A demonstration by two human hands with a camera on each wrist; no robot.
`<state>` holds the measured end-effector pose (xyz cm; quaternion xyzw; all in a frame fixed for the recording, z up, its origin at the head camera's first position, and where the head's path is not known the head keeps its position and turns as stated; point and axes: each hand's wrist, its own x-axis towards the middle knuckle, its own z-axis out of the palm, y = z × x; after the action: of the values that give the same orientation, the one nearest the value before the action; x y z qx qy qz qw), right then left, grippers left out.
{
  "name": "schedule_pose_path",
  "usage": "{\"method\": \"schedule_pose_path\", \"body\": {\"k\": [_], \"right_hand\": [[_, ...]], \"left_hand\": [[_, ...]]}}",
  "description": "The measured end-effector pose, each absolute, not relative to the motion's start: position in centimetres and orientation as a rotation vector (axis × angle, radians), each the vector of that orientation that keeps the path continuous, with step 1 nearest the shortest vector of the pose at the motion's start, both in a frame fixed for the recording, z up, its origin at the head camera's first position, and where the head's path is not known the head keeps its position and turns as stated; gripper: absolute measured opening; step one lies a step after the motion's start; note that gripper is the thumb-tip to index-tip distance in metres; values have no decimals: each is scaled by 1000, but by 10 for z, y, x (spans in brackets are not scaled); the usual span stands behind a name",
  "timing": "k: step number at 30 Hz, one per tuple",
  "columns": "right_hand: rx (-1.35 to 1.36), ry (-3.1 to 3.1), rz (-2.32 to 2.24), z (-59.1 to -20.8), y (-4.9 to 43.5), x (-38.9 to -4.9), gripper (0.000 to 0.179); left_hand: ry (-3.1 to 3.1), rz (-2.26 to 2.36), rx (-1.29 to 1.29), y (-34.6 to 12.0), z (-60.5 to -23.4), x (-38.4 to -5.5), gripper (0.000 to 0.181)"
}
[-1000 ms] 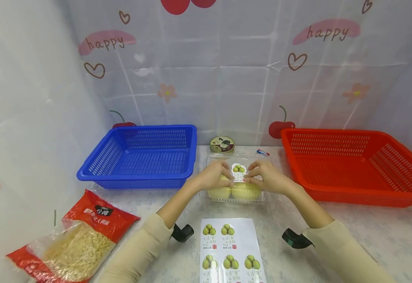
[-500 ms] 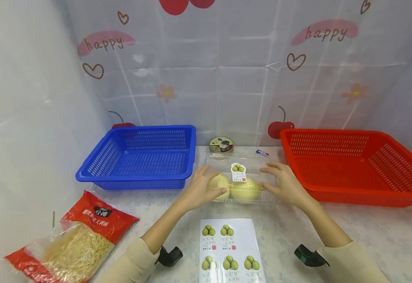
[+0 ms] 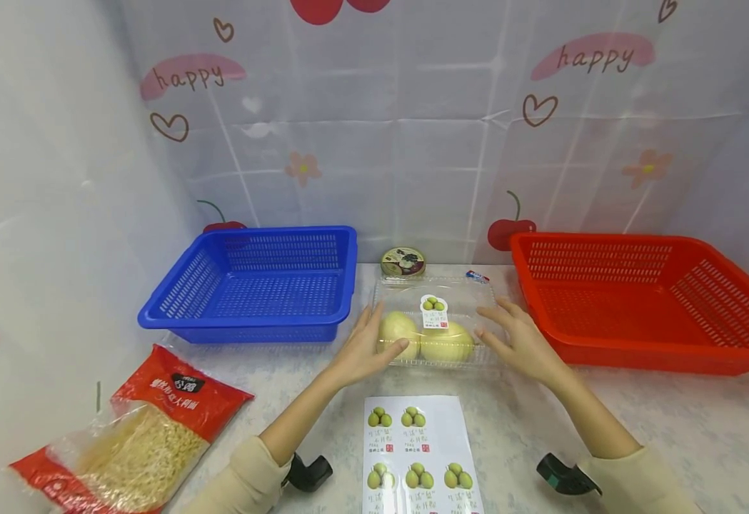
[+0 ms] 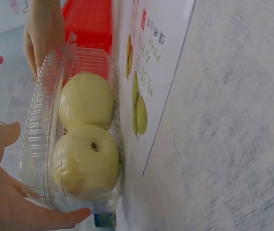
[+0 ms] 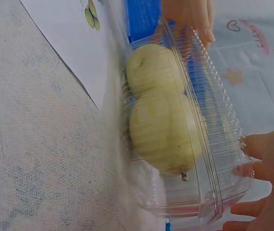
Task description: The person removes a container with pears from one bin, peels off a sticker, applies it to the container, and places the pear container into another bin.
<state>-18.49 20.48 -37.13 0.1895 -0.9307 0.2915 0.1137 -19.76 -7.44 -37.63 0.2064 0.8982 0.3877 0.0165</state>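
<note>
A clear plastic clamshell box (image 3: 458,290) lies on the table with its lid down. Two pale yellow-green pears (image 4: 86,161) show through its wall. On the lid sits a white pear-print sticker (image 3: 435,312), flat and upright to my view. My left hand (image 3: 360,351) is at the box's left end, thumb and fingers spread along it. At the opposite end my right hand (image 3: 524,339) has its fingers loosely extended, and in the right wrist view its fingertips (image 5: 252,144) are right at the box's edge.
A sheet of pear stickers (image 3: 441,421) lies in front of the box. A blue basket (image 3: 265,334) stands left, a red basket (image 3: 657,355) right. Behind the box are a round tin (image 3: 403,262) and a small blue-red packet (image 3: 477,277). A red noodle bag (image 3: 149,435) lies front left.
Both hands have left the sticker on the lid and moved apart to the two ends of the box. Over the last half second they have barely shifted.
</note>
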Motion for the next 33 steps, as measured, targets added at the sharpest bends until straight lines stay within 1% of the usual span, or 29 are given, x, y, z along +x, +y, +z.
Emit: {"method": "schedule_pose_path", "body": {"k": [5,10,16,21,28,33], "right_hand": [[597,-2735,802,-373,196,-184,34],[646,-2769,709,-371,183,-184,36],[671,-2795,595,-369,174,-185,38],[663,-2800,587,-368,177,-183,37],[728,-2805,495,-373,178,-178,42],[688,-2744,621,-374,178,-179,34]], "left_hand": [[2799,1251,662,-75,-380,-198,75],[2805,1309,682,-74,-384,-198,65],[2800,1336,659,-73,-385,-198,65],[2795,1342,652,-73,-387,-198,66],[2776,1360,622,-74,-385,-199,68],[2770,1371,595,-74,-384,-200,71]]}}
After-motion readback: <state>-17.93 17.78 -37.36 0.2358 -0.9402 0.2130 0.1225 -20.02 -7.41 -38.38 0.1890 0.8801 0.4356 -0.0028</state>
